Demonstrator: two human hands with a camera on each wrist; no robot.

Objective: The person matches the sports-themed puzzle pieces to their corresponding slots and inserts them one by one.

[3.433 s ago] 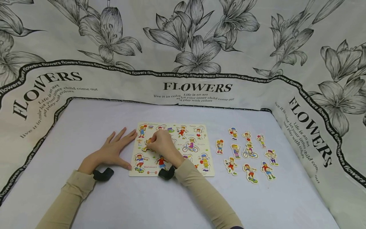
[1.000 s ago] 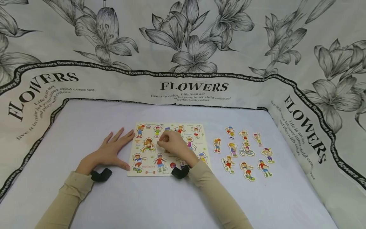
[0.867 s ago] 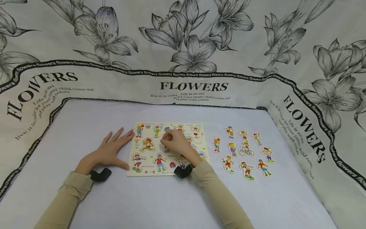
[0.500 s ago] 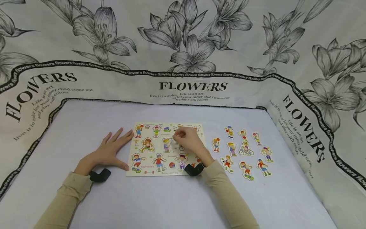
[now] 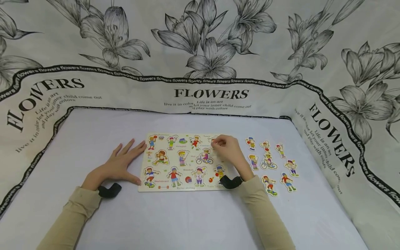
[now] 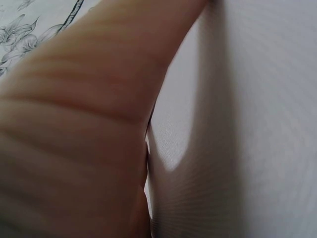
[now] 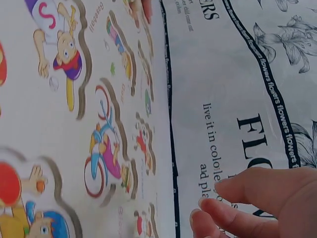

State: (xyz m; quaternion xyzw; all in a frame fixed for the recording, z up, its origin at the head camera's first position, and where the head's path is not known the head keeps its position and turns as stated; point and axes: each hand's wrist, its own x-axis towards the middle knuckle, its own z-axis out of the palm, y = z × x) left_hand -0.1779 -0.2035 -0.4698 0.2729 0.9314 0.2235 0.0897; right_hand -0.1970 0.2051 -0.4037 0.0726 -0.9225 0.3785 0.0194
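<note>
Board [image 5: 194, 166] flat; long axis left-to-right

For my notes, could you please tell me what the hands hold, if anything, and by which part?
Nothing: the left hand lies spread; the right hand is empty above the puzzle board.

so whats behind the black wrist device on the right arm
The lower right of the sports puzzle board. A blue-capped figure with a red ball shows past the black wrist device; much of the figure's lower half, and the board's edge there, are covered.
</note>
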